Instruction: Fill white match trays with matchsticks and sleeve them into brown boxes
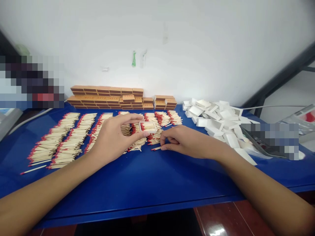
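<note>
My left hand (114,136) holds a small white matchbox tray (148,127) between thumb and fingers, above the middle of the blue table (137,183). The tray has red-tipped matches in it. My right hand (183,141) rests on the table just right of it, fingers pinched on a single match (156,148) lying on the blue surface. Rows of red-tipped matches (64,139) spread across the table behind and to the left of both hands.
Stacked orange-brown matchbox sleeves (108,97) line the white wall at the back. A heap of empty white trays (216,119) lies at the right. A dark device (261,144) sits by the right edge. A loose match (33,169) lies at the far left.
</note>
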A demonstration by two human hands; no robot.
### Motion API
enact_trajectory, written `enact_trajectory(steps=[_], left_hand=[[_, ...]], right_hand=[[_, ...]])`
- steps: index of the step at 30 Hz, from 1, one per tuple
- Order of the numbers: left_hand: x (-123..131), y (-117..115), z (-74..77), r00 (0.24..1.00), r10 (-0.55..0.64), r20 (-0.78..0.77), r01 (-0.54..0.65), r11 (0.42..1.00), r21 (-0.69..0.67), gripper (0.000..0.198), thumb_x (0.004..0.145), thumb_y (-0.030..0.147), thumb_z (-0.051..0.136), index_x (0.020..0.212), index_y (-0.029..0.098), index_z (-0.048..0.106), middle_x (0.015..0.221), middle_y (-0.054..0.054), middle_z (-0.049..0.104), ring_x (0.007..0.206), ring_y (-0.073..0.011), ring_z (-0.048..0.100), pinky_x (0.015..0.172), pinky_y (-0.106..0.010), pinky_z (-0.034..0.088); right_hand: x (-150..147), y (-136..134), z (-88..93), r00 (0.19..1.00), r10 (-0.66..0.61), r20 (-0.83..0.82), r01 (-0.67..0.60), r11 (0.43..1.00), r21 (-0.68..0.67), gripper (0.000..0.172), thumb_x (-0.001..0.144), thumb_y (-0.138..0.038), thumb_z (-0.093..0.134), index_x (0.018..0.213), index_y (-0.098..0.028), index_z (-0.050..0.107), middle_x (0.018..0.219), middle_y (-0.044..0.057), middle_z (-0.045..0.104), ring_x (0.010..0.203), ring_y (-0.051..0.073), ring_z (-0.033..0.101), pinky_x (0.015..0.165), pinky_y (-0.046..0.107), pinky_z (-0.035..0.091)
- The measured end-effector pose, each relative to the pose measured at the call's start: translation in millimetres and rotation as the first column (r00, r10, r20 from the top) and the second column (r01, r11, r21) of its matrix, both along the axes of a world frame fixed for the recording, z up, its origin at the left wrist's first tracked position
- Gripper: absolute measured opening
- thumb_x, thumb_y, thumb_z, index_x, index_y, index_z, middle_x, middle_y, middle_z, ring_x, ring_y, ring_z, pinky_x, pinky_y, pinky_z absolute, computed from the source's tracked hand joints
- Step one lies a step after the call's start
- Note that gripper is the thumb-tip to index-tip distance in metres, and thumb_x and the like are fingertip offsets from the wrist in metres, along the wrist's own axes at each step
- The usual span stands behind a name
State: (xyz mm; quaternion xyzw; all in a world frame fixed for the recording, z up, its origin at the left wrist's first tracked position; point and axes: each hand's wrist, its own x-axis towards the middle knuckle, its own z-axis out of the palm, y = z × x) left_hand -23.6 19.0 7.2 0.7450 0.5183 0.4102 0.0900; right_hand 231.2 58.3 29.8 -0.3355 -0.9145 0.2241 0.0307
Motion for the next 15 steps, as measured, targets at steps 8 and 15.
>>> enact_trajectory(steps=[8, 15], left_hand=[[-0.7, 1.2, -0.6, 1.000, 0.019, -0.021, -0.019, 1.000, 0.001, 0.043, 0.081, 0.055, 0.083, 0.113, 0.027, 0.077, 0.115, 0.001, 0.080, 0.107, -0.0238, 0.075, 0.095, -0.033, 0.057], [-0.3, 2.3, -1.4, 1.000, 0.006, -0.012, -0.006, 1.000, -0.003, 0.042, 0.081, 0.056, 0.083, 0.112, 0.028, 0.078, 0.116, 0.001, 0.080, 0.107, -0.0246, 0.075, 0.096, -0.034, 0.058]], right_hand=[[1.6, -0.1, -0.5, 0.998, -0.052, 0.032, 0.053, 0.998, -0.033, 0.010, 0.097, -0.028, 0.066, 0.092, -0.021, 0.070, 0.080, -0.001, 0.068, 0.068, 0.014, 0.055, 0.062, 0.027, 0.033], [4.5, 2.0, -3.9, 0.999, -0.020, 0.037, 0.021, 0.999, -0.038, 0.013, 0.098, -0.026, 0.063, 0.087, -0.020, 0.068, 0.083, -0.001, 0.070, 0.071, 0.013, 0.057, 0.064, 0.027, 0.035]])
